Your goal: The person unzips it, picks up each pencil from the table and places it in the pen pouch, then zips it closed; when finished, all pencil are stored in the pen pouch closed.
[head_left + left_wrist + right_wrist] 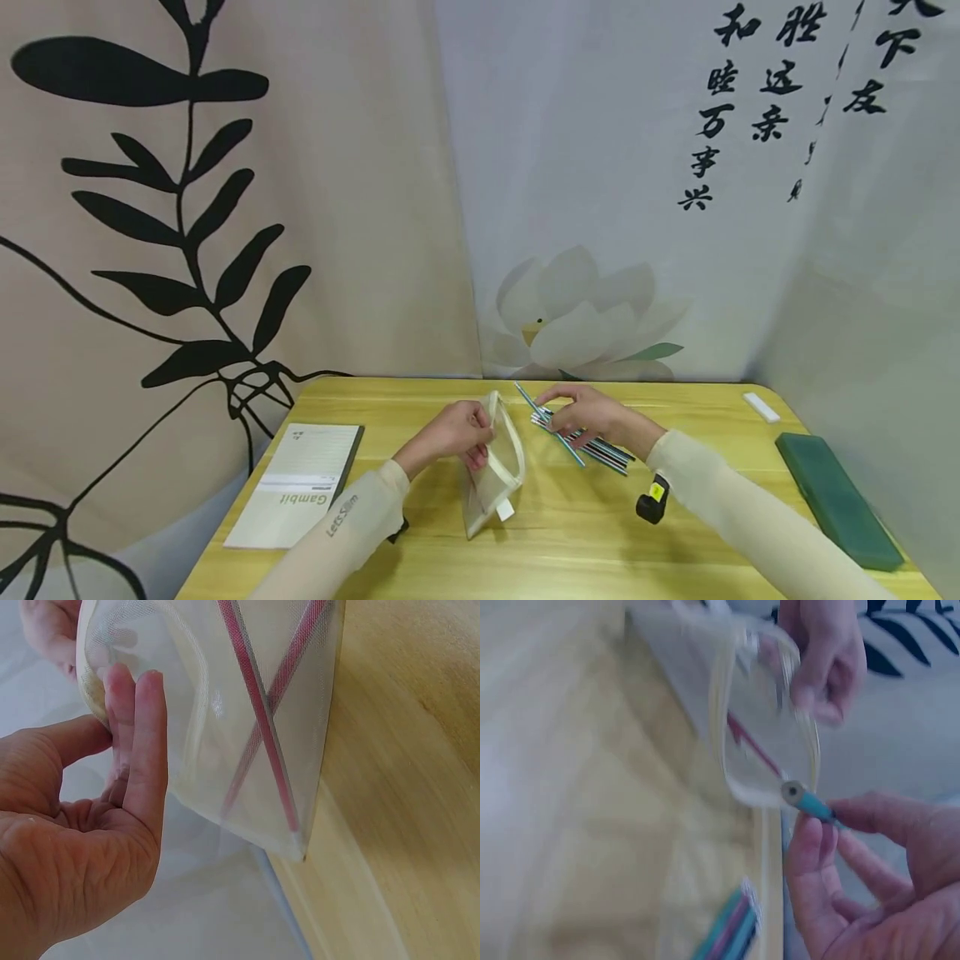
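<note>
My left hand (456,432) pinches the rim of a pale mesh zip pouch (486,498), which stands tilted with its mouth open toward the right. Through the mesh in the left wrist view, two red pencils (251,682) lie crossed inside. My right hand (588,412) holds a teal pencil (810,802) between thumb and fingers, its end pointing at the pouch's mouth in the right wrist view. Below that hand, a loose bundle of pencils (611,455) lies on the table, partly hidden by the fingers.
A lined notepad (288,483) marked "Gambit" lies on the left of the wooden table (555,558). At the right are a dark green case (840,500) and a small white block (761,407). A printed curtain (375,208) hangs behind the table.
</note>
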`<state>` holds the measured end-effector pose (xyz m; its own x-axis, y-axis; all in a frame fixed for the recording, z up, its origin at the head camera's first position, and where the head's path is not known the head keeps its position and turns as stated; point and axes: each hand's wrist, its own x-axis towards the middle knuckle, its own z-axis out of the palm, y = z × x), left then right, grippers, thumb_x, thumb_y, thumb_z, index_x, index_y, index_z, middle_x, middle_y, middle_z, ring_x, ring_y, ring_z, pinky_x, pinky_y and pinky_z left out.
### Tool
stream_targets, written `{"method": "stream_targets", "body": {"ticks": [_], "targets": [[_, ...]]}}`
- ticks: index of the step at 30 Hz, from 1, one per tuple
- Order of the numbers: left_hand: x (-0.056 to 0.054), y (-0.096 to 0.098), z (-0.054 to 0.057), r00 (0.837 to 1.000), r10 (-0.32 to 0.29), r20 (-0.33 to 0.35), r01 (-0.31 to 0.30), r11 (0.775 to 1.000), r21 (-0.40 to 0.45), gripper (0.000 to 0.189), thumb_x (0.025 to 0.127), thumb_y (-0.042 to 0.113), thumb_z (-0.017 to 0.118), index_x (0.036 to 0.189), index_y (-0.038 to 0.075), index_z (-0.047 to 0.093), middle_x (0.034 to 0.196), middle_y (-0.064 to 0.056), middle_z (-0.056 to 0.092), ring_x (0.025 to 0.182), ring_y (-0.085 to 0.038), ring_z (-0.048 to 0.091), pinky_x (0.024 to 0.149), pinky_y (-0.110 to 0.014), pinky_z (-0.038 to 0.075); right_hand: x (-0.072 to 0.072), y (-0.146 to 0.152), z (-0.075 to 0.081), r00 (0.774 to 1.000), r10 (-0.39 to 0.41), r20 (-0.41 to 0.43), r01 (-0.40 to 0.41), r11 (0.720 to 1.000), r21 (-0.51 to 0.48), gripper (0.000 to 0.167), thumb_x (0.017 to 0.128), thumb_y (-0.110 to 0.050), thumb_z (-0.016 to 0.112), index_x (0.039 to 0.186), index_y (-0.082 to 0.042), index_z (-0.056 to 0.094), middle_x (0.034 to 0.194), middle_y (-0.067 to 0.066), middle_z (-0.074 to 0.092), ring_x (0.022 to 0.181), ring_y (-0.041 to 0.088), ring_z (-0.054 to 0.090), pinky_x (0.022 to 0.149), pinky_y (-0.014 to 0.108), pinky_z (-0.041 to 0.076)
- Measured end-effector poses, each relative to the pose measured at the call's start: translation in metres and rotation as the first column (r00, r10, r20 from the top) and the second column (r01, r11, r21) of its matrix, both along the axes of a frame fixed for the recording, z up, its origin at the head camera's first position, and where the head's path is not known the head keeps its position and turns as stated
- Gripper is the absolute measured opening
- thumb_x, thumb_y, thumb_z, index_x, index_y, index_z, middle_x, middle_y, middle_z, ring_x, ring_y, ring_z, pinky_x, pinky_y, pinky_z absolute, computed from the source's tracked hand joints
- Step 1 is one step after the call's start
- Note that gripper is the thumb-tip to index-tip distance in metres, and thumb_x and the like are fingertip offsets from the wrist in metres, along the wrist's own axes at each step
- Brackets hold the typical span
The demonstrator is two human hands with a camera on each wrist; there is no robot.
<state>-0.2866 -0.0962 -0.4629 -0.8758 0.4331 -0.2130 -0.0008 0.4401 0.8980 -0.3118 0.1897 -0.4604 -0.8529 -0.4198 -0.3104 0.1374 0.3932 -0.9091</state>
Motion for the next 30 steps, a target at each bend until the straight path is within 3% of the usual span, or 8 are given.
{"method": "stream_targets", "body": {"ticks": [9,19,30], "targets": [[0.0,0.002,0.001,1.0,-0.003,-0.011,0.003,1.0,-0.013,0.01,0.102,0.007,0.063,0.102,-0.001,0.057,0.071,-0.013,0.07,0.054,-0.017,0.069,0.059,-0.042,0.068,0.022,-0.033,-0.009,0.99,-0.007,0.14,0.014,0.999,-0.05,0.051,0.088,-0.006,0.072,0.138,-0.013,0.062,0.098,0.009,0.07,0.078,0.018,0.069,0.055,0.027,0.063],[0.008,0.009,0.002,0.998,-0.061,-0.035,0.06,0.998,-0.035,0.007,0.102,0.005,0.062,0.1,0.001,0.057,0.07,-0.011,0.07,0.054,-0.017,0.069,0.06,-0.045,0.068,0.025,-0.047,-0.02,0.985,-0.034,0.172,0.055,0.991,-0.118,0.049,0.092,-0.006,0.071,0.139,-0.011,0.06,0.106,0.01,0.069,0.088,0.021,0.07,0.065,0.03,0.067],[0.013,0.012,0.001,0.995,-0.076,-0.067,0.072,0.995,-0.065,0.011,0.103,0.008,0.065,0.102,0.002,0.056,0.073,-0.012,0.07,0.057,-0.02,0.072,0.061,-0.047,0.068,0.033,-0.066,-0.027,0.98,-0.095,0.174,0.13,0.97,-0.203,0.046,0.093,-0.007,0.072,0.137,-0.006,0.058,0.081,0.003,0.071,0.073,0.013,0.07,0.061,0.026,0.064]]}}
